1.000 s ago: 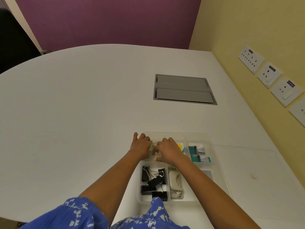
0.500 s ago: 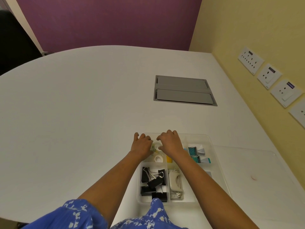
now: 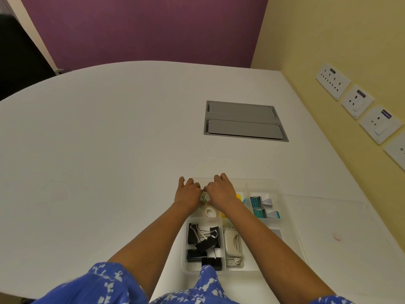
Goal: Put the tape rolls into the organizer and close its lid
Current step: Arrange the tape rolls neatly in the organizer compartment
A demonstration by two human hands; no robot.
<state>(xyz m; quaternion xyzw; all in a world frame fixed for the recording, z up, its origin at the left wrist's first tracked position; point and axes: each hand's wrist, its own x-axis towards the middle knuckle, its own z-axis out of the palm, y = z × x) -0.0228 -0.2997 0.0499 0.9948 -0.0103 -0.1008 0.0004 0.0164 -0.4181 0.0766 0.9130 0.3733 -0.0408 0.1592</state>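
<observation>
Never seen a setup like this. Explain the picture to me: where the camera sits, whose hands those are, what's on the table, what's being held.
There is no machine here. A person works with bare hands, and one wide-angle camera worn on their head looks forward and down, so the arms enter from the bottom. On the white table stands a clear organizer with compartments. Its clear lid lies flat to its right. Inside are black binder clips, a beige stapler-like tool, teal items and a white tape roll. The left hand and right hand meet over the far-left compartment and together pinch a small tape roll, mostly hidden between the fingers. Further off are a grey hatch in the table and sockets on the yellow wall.
</observation>
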